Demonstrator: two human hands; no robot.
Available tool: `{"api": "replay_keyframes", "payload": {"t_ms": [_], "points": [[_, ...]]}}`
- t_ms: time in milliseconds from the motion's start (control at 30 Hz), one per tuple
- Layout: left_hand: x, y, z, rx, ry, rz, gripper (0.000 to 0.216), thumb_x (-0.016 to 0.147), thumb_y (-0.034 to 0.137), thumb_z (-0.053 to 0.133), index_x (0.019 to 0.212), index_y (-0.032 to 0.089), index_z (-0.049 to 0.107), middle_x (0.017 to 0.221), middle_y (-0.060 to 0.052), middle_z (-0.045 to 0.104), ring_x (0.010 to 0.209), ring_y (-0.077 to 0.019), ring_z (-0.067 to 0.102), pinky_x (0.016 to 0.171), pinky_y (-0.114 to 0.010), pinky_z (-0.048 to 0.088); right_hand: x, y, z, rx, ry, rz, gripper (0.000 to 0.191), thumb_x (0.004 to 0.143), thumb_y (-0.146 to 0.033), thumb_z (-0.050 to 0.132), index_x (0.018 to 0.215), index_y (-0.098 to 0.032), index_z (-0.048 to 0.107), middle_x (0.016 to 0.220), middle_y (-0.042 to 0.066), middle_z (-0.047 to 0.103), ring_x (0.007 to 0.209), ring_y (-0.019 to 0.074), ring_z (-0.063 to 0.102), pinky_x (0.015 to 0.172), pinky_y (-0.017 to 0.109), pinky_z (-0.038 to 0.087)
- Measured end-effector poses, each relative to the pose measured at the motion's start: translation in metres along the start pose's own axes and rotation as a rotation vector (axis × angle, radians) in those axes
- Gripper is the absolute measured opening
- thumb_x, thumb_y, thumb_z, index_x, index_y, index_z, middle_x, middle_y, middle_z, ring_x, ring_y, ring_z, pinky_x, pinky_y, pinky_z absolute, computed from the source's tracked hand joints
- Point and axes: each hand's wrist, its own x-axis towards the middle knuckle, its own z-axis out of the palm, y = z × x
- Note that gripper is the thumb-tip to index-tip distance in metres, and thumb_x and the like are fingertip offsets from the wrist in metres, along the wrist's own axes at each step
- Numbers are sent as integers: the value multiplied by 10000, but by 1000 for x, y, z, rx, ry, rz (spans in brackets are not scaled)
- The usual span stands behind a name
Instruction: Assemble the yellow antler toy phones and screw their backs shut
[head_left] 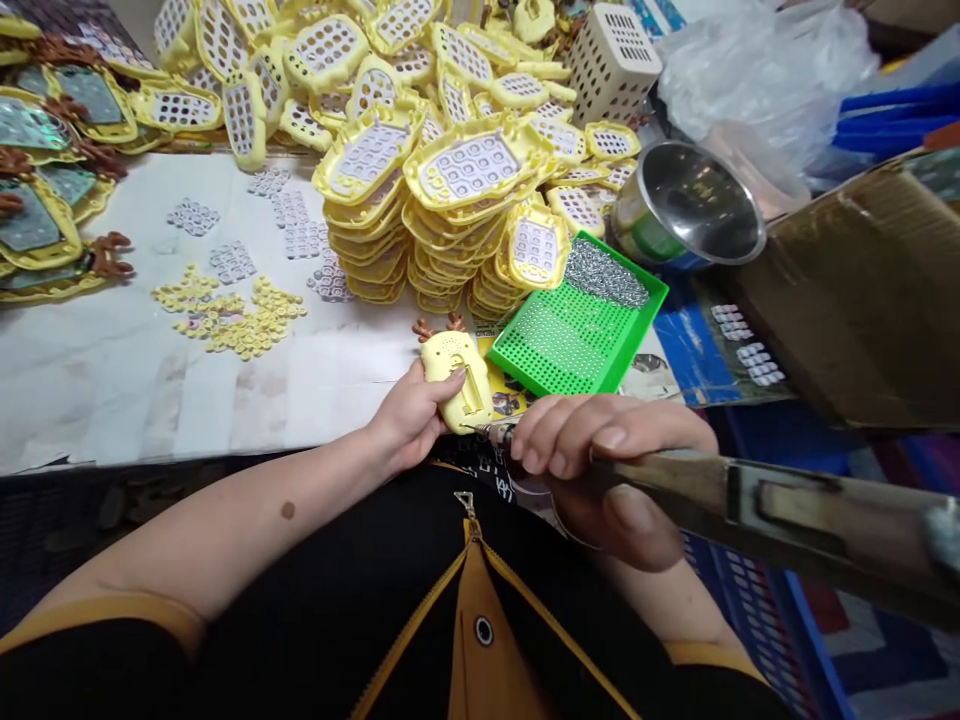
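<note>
My left hand (412, 415) is closed round a yellow toy phone (454, 358) with brown antlers, its back and battery compartment facing up and the thumb lying across it. In my right hand (600, 450) is a long power screwdriver (675, 490), its body stretching off to the right. The bit's tip meets the lower end of the toy's back; whether a screw sits there is too small to tell. Just beyond, a green perforated tray (555, 340) holds a heap of small silvery screws (606, 272).
Stacked yellow shells (480, 170) with grey keypads rise behind the toy. Small yellow pieces (247, 320) and grey keypads (232, 262) lie on the white tabletop (97, 390). A metal bowl (697, 205) and a cardboard box (862, 290) stand at the right. Antlered shells (34, 220) are piled left.
</note>
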Motion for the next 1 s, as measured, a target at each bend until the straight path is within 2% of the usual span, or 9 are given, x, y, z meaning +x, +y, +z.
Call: {"api": "replay_keyframes", "payload": {"t_ms": [367, 567, 700, 833, 1000], "points": [[1, 1, -3, -40, -17, -20, 357, 819, 74, 607, 1145, 185, 515, 1063, -117, 691, 930, -271, 698, 855, -503, 565, 2, 0, 9, -58, -26, 28, 178, 822, -253, 628, 998, -241, 649, 600, -26, 569, 503, 161, 605, 469, 333, 541], [1, 1, -2, -36, 6, -17, 295, 809, 72, 620, 1069, 178, 531, 976, -86, 689, 853, -230, 691, 845, -453, 563, 5, 10, 17, -34, -49, 30, 109, 800, -249, 649, 906, -227, 631, 594, -26, 557, 482, 149, 587, 442, 307, 515], [1, 1, -2, -29, -1, -26, 296, 812, 80, 623, 1076, 175, 529, 989, -85, 685, 801, -197, 675, 795, -391, 561, 10, 16, 16, 22, -94, 94, 95, 776, -222, 674, 838, -211, 602, 586, -29, 550, 488, 145, 572, 440, 296, 496], [1, 1, -4, -5, -6, -30, 306, 802, 108, 642, 1078, 182, 532, 1005, -88, 684, 794, -201, 670, 777, -389, 555, 12, 20, 12, 104, -122, 106, 117, 760, -185, 667, 848, -203, 593, 599, -29, 553, 492, 143, 567, 444, 300, 496], [1, -1, -4, -3, -15, -22, 303, 818, 118, 632, 1092, 187, 523, 1026, -90, 684, 818, -205, 678, 748, -372, 564, 8, 20, 12, 118, -107, 52, 120, 770, -172, 632, 886, -194, 611, 597, -25, 548, 494, 146, 568, 453, 310, 513]]}}
